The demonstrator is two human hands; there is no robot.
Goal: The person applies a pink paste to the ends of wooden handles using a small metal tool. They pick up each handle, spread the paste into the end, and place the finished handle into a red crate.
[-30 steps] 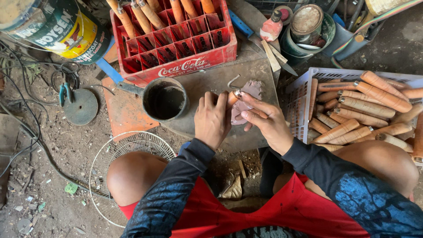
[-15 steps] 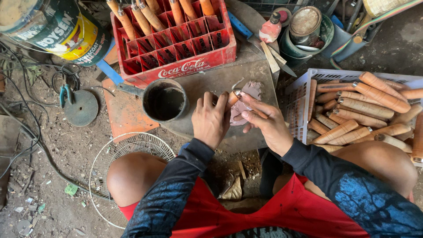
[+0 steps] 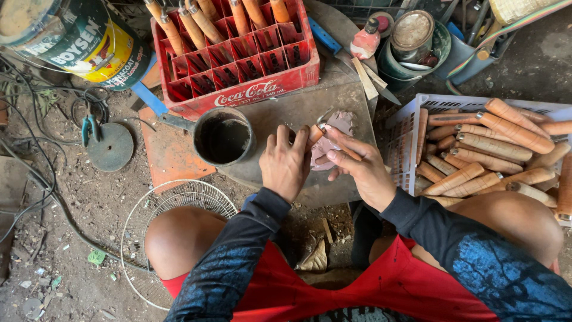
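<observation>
My left hand (image 3: 287,162) grips a short wooden handle (image 3: 314,133) with a metal ring at its end, over a grey metal slab (image 3: 286,113). My right hand (image 3: 357,170) rests beside it, its fingers pinching a thin stick that touches the handle's end. A pinkish lump of putty (image 3: 339,125) lies on the slab just beyond both hands. A dark round can (image 3: 223,138) stands to the left of my left hand.
A red bottle crate (image 3: 238,89) with several wooden handles stands at the back. A white basket (image 3: 411,128) full of handles sits on the right. Also around: a paint can (image 3: 77,39), a wire fan guard (image 3: 179,203), a small bottle (image 3: 365,40), tins, cables.
The hands have stayed in place. The fingers of my right hand have shifted slightly at the handle's end.
</observation>
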